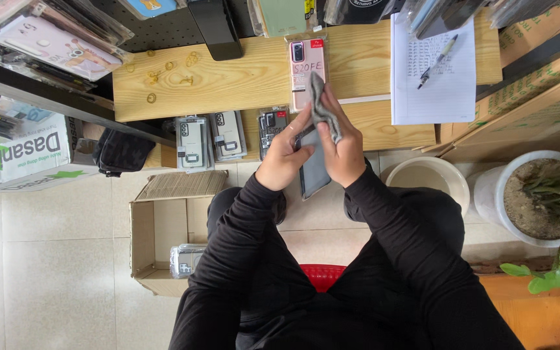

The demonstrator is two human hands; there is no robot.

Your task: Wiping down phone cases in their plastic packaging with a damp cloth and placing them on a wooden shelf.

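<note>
My left hand (284, 157) grips the upper edge of a flat grey phone case in a clear sleeve (314, 174), held above my lap. My right hand (343, 146) presses a crumpled grey cloth (323, 109) against the top of that case. Just beyond my hands, a packaged pink phone case (306, 59) lies on the wooden desk (228, 78). Both arms wear black sleeves.
Three packaged cases (228, 136) hang along the desk's front edge. A paper pad with a pen (437, 65) lies at the right. An open cardboard box (163, 233) with packaged cases stands on the floor at left. A white bucket (432, 178) and a potted plant (539, 194) stand at right.
</note>
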